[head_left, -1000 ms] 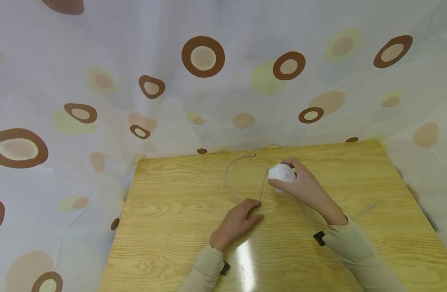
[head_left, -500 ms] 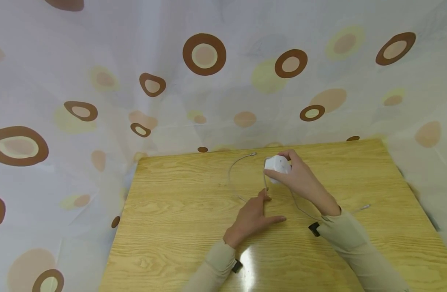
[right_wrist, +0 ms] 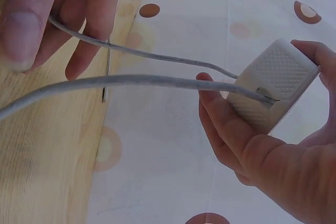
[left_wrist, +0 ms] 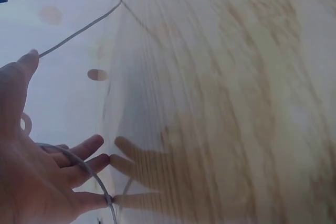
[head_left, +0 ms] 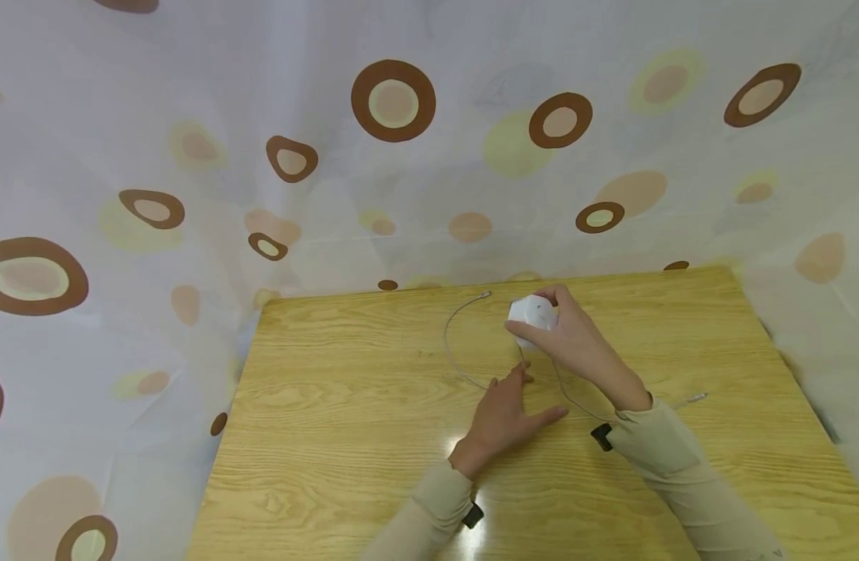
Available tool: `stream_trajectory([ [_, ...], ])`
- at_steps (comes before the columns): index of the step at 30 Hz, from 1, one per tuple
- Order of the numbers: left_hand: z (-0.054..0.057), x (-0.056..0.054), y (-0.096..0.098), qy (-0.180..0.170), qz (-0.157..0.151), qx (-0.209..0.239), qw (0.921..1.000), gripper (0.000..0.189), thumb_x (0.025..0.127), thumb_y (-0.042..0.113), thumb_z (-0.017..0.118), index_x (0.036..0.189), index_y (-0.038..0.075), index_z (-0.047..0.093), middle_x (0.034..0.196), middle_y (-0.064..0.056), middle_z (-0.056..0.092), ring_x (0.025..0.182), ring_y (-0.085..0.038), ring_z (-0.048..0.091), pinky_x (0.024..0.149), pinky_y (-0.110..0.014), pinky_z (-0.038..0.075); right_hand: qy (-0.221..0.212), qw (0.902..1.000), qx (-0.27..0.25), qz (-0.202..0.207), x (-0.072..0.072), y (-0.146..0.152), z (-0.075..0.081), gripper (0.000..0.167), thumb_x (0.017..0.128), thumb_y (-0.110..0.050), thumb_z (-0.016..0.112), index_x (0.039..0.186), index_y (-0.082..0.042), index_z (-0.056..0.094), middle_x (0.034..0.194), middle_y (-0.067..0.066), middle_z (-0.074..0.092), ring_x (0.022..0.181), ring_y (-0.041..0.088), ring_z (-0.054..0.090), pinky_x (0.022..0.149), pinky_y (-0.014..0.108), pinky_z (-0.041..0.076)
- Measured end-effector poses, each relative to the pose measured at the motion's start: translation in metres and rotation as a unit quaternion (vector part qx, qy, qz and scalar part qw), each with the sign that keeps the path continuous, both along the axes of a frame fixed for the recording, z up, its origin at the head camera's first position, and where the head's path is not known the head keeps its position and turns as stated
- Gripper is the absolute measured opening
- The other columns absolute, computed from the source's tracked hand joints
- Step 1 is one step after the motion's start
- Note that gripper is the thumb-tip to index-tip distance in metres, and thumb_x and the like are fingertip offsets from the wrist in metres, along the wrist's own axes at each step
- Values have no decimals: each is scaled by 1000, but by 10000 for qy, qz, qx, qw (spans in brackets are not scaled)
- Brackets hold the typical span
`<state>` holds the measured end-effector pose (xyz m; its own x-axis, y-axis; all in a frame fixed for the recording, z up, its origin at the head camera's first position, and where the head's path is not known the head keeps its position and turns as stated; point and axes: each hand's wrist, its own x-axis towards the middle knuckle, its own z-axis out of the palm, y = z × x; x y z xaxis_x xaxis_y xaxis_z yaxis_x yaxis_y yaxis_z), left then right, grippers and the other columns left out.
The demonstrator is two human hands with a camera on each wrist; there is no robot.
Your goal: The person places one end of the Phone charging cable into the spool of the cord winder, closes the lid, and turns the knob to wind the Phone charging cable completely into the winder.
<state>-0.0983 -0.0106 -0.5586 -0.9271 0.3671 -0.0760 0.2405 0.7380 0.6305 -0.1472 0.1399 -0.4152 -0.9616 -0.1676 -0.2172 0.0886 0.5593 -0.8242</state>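
Observation:
My right hand [head_left: 582, 344] grips a small white boxy case [head_left: 529, 313] above the table. In the right wrist view the case [right_wrist: 283, 69] has textured sides, and two lengths of thin grey cable [right_wrist: 157, 82] come out of it. My left hand [head_left: 501, 419] is just in front, fingers spread and thumb held apart. One cable length runs across the left fingers [left_wrist: 84, 150] in the left wrist view. A loop of cable [head_left: 447, 343] lies left of the case, ending in a connector [head_left: 485, 294]. Another connector [head_left: 696, 398] lies beyond the right wrist.
The wooden table [head_left: 317, 436] has a glossy top that reflects light. A pale curtain with brown, peach and yellow spots [head_left: 429, 179] hangs behind it and at both sides. Small black straps [head_left: 602, 436] show under both wrists.
My left hand has moved right, its thumb spreading away from the fingers. The case in my right hand has shifted slightly back and left. The cable between them has drawn closer to the case.

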Motion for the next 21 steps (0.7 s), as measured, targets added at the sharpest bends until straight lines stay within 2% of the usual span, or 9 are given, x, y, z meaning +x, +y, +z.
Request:
stream_trajectory([
  [6,-1,3,10,193,254,-135,9994,103,92,76,63,164,7,34,139,-3,71,128,-15,68,122,-57,42,-112,9999,23,-84,-3,8,-1,91,95,-66,68,155,-7,33,152,25,47,131,44,57,99,53,56],
  [8,0,3,13,244,348,-211,9989,104,92,77,62,164,7,35,138,-3,72,128,-14,68,122,-56,42,-169,9998,-13,-95,-4,12,-2,91,95,-66,67,157,-7,33,156,25,44,133,44,55,99,53,55],
  [17,-3,6,25,493,616,-452,9959,99,92,77,62,161,10,39,133,-2,73,125,-19,69,123,-53,41,-288,9995,81,-107,-9,29,-1,90,98,-66,63,158,-4,36,147,27,51,128,40,57,93,45,55],
  [21,-5,9,28,659,778,-622,9928,96,94,75,59,162,12,36,142,-5,68,132,-22,65,123,-53,41,-354,9993,-77,-60,-10,37,-1,86,101,-62,60,158,-3,37,148,28,51,125,39,59,89,37,56],
])
